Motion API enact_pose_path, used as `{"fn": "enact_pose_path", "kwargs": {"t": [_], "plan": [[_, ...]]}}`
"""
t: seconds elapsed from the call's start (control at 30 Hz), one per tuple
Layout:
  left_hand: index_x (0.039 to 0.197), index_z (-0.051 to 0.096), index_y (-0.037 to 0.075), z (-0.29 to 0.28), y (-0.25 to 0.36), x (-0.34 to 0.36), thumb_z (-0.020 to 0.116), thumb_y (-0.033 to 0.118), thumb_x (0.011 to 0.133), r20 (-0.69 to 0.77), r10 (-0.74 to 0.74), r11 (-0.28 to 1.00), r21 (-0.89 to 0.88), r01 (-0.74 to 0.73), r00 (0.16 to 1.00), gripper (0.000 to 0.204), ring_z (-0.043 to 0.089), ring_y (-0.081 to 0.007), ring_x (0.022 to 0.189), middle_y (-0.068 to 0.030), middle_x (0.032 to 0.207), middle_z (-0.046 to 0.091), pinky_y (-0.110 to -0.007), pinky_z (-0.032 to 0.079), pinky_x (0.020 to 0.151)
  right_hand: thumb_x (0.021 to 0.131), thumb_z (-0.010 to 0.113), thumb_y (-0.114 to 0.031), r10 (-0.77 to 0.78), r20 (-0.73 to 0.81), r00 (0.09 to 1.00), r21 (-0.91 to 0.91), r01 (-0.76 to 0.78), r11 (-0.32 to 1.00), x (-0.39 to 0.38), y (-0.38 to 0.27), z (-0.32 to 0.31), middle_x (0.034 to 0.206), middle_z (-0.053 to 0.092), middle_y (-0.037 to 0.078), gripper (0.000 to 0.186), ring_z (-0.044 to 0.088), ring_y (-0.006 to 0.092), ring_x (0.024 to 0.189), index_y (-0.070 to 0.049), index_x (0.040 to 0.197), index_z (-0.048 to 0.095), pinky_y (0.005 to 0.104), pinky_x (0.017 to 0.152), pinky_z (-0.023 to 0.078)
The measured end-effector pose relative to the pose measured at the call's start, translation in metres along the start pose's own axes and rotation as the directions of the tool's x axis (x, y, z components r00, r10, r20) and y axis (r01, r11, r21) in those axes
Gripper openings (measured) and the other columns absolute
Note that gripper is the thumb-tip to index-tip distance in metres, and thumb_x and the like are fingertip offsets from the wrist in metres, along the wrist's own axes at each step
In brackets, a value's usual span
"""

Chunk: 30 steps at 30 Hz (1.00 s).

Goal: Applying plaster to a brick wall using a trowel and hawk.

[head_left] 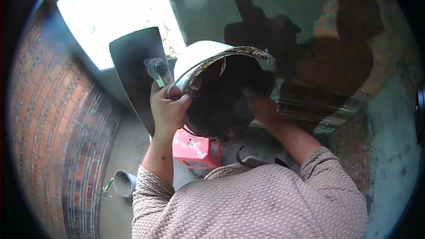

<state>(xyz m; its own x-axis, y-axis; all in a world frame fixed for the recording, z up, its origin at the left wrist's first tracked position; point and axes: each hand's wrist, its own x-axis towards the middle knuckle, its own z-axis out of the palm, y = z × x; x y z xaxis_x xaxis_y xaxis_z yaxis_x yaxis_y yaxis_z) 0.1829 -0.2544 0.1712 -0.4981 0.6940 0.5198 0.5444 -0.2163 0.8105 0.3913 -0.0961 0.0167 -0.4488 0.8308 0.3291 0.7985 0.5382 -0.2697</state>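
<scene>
A white bucket [201,57] with a crusted rim is tipped so that its dark mouth faces me. My left hand [168,108] is closed at the bucket's left rim, by the wire handle. The same hand grips the handle of a large dark plastering trowel [133,57], whose long blade stands up left of the bucket. My right hand [261,106] reaches into the bucket's mouth from the right. Its fingers are lost in the shadow inside, so I cannot see whether they hold anything. What lies in the bucket is too dark to make out.
A red plastic stool [192,148] stands below the bucket. On the floor at lower left sits a small grey bucket [124,183], beside a green-handled tool [107,185]. Brick wall [57,119] rises on the left; a bright opening [119,9] and a partly plastered wall [203,17] lie ahead.
</scene>
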Motion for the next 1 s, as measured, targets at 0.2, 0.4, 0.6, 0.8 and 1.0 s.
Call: {"fn": "enact_pose_path", "kwargs": {"t": [0.2, 0.4, 0.6, 0.8, 1.0], "plan": [[0.062, 0.05, 0.005, 0.001, 0.012, -0.062, 0.067, -0.004, 0.07, 0.02, 0.238, 0.96, -0.156, -0.233, 0.971, 0.021, 0.035, -0.0055, 0.052, 0.0056, 0.059, 0.044, -0.019, 0.03, 0.049, 0.093, 0.043, -0.031, -0.013, -0.082, 0.997, 0.27, 0.035, 0.962, -0.063, 0.009, 0.069, 0.08, 0.067, 0.008, 0.028, 0.063, 0.0284, 0.067, -0.015, 0.105, 0.064, 0.0405, 0.056, 0.048], [0.062, 0.05, 0.005, -0.003, -0.033, -0.123, 0.067, -0.005, 0.07, 0.119, 0.408, 0.898, -0.23, -0.375, 0.905, 0.022, 0.036, -0.0056, 0.052, 0.0051, 0.061, 0.045, -0.019, 0.031, 0.049, 0.094, 0.045, -0.042, -0.029, -0.154, 0.988, 0.656, 0.124, 0.744, -0.143, 0.006, 0.114, 0.097, 0.066, 0.011, 0.044, 0.063, 0.0278, 0.08, -0.006, 0.115, 0.059, 0.0378, 0.069, 0.048], [0.086, 0.063, -0.002, 0.038, -0.05, -0.138, 0.067, 0.003, 0.069, 0.24, 0.302, 0.943, -0.218, -0.252, 0.923, 0.018, 0.046, -0.0154, 0.063, -0.0071, 0.082, 0.049, -0.026, 0.039, 0.057, 0.089, 0.056, -0.041, 0.319, 0.294, 0.901, 0.815, -0.411, 0.409, -0.2, -0.028, 0.043, 0.059, 0.055, 0.002, 0.035, 0.046, 0.0122, 0.045, -0.007, 0.085, 0.064, 0.0289, 0.043, 0.035], [0.078, 0.06, -0.002, 0.098, -0.063, -0.158, 0.067, 0.004, 0.072, 0.403, 0.038, 0.907, -0.397, 0.138, 0.914, 0.011, 0.046, -0.0135, 0.059, -0.0046, 0.071, 0.051, -0.025, 0.04, 0.057, 0.089, 0.057, -0.042, 0.488, 0.393, 0.779, 0.812, -0.543, 0.212, -0.246, -0.022, -0.009, 0.056, 0.045, -0.002, 0.037, 0.034, 0.0073, 0.042, -0.006, 0.092, 0.065, 0.0213, 0.038, 0.026], [0.074, 0.056, 0.003, 0.17, -0.093, -0.152, 0.067, 0.005, 0.074, 0.596, -0.102, 0.663, -0.557, 0.501, 0.797, 0.011, 0.047, -0.0113, 0.057, -0.0029, 0.068, 0.053, -0.023, 0.04, 0.056, 0.09, 0.056, -0.027, 0.662, 0.211, 0.719, 0.889, -0.423, 0.177, -0.302, 0.009, -0.077, 0.062, 0.049, 0.001, 0.027, 0.035, 0.0054, 0.041, -0.004, 0.103, 0.061, 0.0187, 0.035, 0.023]]}}
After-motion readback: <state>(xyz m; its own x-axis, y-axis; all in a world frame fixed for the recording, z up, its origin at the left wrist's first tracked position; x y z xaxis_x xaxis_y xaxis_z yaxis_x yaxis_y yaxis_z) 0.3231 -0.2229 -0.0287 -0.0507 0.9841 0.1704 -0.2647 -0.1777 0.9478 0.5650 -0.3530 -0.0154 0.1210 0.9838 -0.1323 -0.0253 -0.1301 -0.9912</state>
